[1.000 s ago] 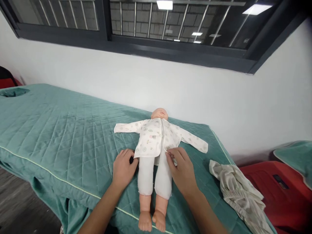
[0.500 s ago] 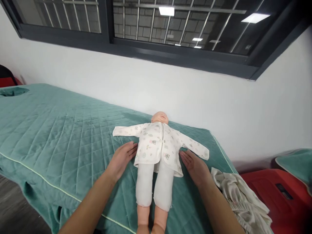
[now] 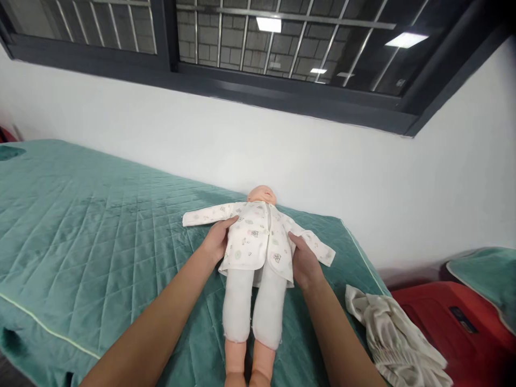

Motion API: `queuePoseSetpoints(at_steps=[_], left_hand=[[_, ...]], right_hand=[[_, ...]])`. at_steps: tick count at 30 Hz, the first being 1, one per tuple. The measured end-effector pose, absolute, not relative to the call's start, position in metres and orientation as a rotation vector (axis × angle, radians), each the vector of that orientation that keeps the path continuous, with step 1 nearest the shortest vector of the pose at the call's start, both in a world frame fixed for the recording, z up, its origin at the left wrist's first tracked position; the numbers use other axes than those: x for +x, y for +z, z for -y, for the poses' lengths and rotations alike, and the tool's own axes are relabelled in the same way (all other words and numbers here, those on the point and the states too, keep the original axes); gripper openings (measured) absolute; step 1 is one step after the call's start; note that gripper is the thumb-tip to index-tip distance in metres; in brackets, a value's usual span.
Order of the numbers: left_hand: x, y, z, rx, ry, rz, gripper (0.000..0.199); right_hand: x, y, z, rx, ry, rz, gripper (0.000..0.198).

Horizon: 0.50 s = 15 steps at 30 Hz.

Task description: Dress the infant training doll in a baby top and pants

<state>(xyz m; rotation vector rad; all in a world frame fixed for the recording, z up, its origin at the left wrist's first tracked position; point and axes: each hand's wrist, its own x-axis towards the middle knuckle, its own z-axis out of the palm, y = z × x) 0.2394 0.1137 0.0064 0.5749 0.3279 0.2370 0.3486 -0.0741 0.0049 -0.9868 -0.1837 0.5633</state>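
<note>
On a green quilted cover (image 3: 121,215), a shirted doll (image 3: 252,247) lies face up directly between the left hand (image 3: 218,239) and the right hand (image 3: 305,263), which clasp its torso from opposite sides, thumbs on top.

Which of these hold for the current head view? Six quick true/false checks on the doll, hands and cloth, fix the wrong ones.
1. The doll lies on its back on the green quilted cover. True.
2. A crumpled pale cloth lies right of the doll in view. True.
3. The left hand holds that cloth. False: it is at the doll's side, thumb on the printed jacket.
4. The right hand is at the doll's other side. True.
5. Both sleeves are folded over the chest. False: they spread outward.
6. White fabric covers the shins. False: they are bare.
</note>
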Motion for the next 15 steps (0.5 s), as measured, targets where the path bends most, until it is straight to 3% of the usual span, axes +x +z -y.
queuePoseSetpoints(at_steps=[5, 15], left_hand=[[0.255, 0.002, -0.117, 0.582, 0.189, -0.338, 0.026], [0.248, -0.001, -0.114, 0.603, 0.201, -0.346, 0.029]], right_hand=[[0.352, 0.001, 0.081, -0.987, 0.693, 0.217, 0.032], [0.36, 0.004, 0.086, -0.982, 0.626, 0.046, 0.026]])
